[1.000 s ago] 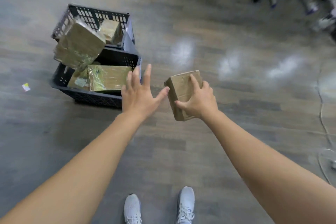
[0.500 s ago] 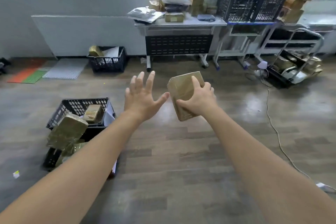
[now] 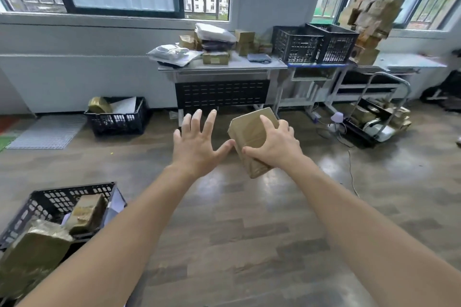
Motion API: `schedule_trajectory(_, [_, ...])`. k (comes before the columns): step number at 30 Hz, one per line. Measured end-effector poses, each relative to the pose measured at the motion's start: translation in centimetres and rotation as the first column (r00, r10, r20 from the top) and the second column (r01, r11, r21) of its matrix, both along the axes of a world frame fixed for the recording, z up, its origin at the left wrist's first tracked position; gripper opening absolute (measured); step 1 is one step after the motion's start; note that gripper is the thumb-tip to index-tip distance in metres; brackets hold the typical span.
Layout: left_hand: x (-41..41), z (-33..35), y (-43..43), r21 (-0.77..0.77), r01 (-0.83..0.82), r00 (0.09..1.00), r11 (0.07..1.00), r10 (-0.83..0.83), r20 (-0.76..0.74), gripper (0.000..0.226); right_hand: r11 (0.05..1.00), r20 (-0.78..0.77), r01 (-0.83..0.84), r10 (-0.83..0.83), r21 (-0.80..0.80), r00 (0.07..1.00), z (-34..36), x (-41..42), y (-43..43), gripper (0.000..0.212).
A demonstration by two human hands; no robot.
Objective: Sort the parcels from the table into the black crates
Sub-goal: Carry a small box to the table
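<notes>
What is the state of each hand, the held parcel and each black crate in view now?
Brown parcel: gripped, tilted, in the air above the floor.
Right hand: grips it.
Left hand: open, fingers spread, holds nothing.
Near floor crate: upright, holds taped parcels.
Crate by the wall: upright on the floor, holds parcels.
Two table crates: upright, side by side; contents cannot be told.

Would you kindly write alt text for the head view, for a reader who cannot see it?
A person's right hand grips a brown parcel out in front, with the left hand spread open beside it. A black crate holding parcels sits on the floor at lower left, and a table piled with parcels stands ahead.
</notes>
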State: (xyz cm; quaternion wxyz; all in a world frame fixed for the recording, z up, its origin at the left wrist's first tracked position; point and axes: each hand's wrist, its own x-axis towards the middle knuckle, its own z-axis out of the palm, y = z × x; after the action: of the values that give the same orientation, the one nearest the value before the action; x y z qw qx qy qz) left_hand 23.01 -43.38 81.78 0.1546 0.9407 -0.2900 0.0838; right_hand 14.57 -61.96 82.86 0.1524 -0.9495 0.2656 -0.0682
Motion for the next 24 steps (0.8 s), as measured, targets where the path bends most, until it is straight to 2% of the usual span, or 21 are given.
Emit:
schedule_trajectory(8, [15.1, 1.7, -7.5, -0.069, 0.053, 0.998, 0.996, -0.054, -0.011, 0.084, 0.997, -0.014, 0.078, -0.078, -0.004, 0.997, 1.7, 13.2, -7.0, 0.106])
schedule_trajectory(15, [25.2, 2.0, -15.9, -0.025, 0.096, 0.995, 0.995, -0.096, -0.002, 0.084, 0.996, 0.002, 0.087, -0.088, 0.008, 0.996, 1.7, 22.9, -15.2, 0.107])
schedule_trajectory(24, [39.5, 3.7, -31.3, 0.034, 0.075, 0.996, 0.997, -0.076, 0.035, 0.083, 0.998, 0.044, 0.054, -0.055, 0.011, 0.998, 2.2, 37.6, -30.9, 0.106])
